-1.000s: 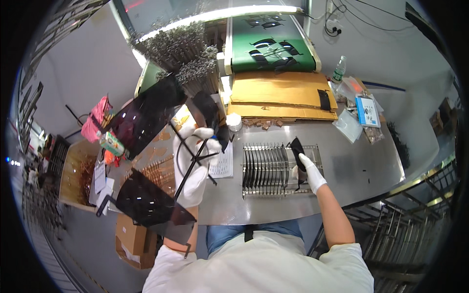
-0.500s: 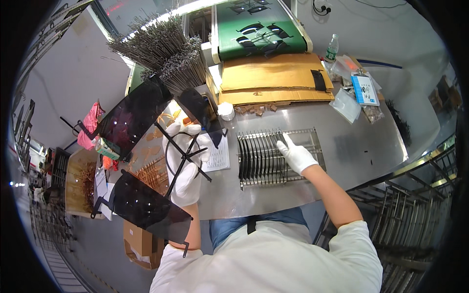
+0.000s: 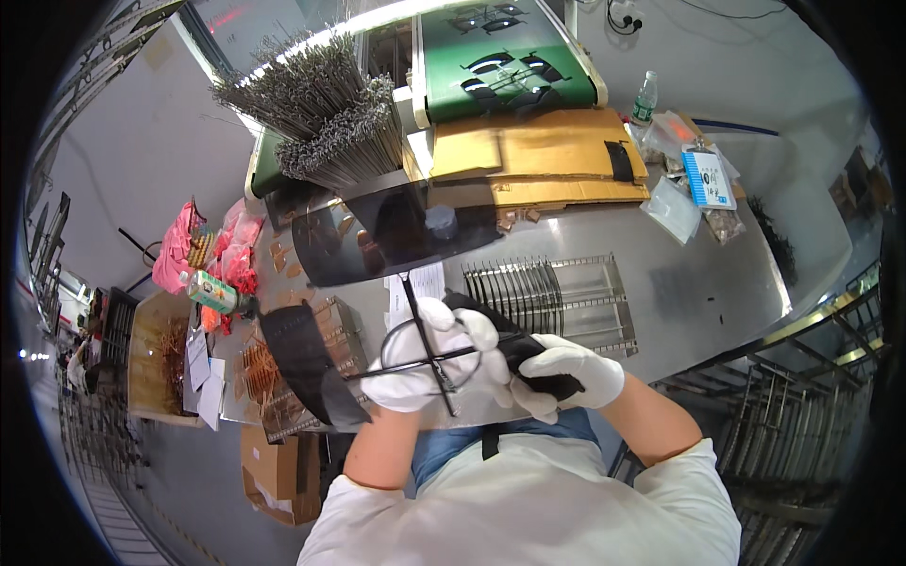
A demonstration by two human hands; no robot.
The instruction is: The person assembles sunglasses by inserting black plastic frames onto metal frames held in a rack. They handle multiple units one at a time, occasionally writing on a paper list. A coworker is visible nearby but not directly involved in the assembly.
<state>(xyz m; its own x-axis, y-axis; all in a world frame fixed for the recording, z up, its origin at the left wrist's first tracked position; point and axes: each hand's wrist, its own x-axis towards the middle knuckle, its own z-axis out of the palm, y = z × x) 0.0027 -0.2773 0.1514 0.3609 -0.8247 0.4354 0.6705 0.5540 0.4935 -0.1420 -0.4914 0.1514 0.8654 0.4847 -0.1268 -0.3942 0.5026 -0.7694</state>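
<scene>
My gloved left hand (image 3: pixel 401 385) is closed around the middle of a black cross-shaped wire holder (image 3: pixel 429 358) with a thin hoop. A large dark tinted lens (image 3: pixel 396 247) sits at the holder's far end. Another tinted lens (image 3: pixel 307 363) hangs off its left arm. My gloved right hand (image 3: pixel 578 373) pinches a dark lens (image 3: pixel 550 383), seen nearly edge-on, against the holder's right side. Whether that lens is attached there I cannot tell. Just beyond my hands lies a metal wire rack (image 3: pixel 596 307), its left part filled with a row of upright dark lenses (image 3: pixel 510 286).
Bundled metal wire hooks (image 3: pixel 344 132) stand at the back left. A green conveyor belt (image 3: pixel 505 38) carries more dark lenses, behind flat cardboard (image 3: pixel 557 146). Bottles, plastic bags (image 3: pixel 672 209) and pink wrapping (image 3: pixel 175 250) lie around the steel table (image 3: pixel 698 311). A wire basket (image 3: pixel 335 330) stands left.
My right hand has left the rack and come back beside my left hand, now with a dark lens. The wire holder has turned clockwise, swinging its lenses round.
</scene>
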